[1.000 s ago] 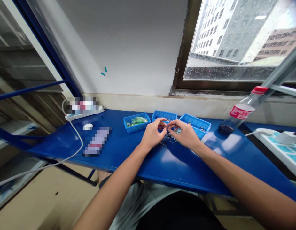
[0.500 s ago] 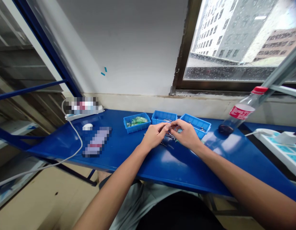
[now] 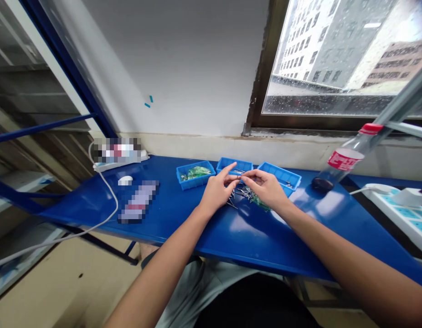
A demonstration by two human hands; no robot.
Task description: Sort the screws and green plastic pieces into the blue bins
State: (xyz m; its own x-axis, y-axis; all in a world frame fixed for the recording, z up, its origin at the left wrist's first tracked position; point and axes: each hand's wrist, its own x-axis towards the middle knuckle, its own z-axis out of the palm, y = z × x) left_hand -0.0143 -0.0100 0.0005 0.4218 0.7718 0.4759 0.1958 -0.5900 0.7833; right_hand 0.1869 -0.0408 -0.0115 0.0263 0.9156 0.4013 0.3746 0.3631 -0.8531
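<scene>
My left hand (image 3: 216,190) and my right hand (image 3: 265,187) meet fingertip to fingertip above the table. Both pinch at a small thin piece, too tiny to make out; my left index finger points up and away from it. Beneath them lies a loose pile of thin silvery metal pins (image 3: 245,193), with green translucent pieces (image 3: 260,202) beside it, partly under my right hand. Behind the hands stand three blue bins: a left bin (image 3: 197,184) holding green pieces, a middle bin (image 3: 234,161) with metal pins, and a right bin (image 3: 277,170) with some small metal parts.
On the blue table (image 3: 177,214), a plastic bottle (image 3: 345,159) with dark liquid stands at the right, near a white power strip (image 3: 405,212). Leftward are a white rounded object (image 3: 125,181), a blurred flat item (image 3: 139,202) and a trailing cable (image 3: 110,193).
My left index finger has lifted and straightened upward. My right hand's fingers have flattened and shifted slightly, leaving more of the pins and green pieces in sight.
</scene>
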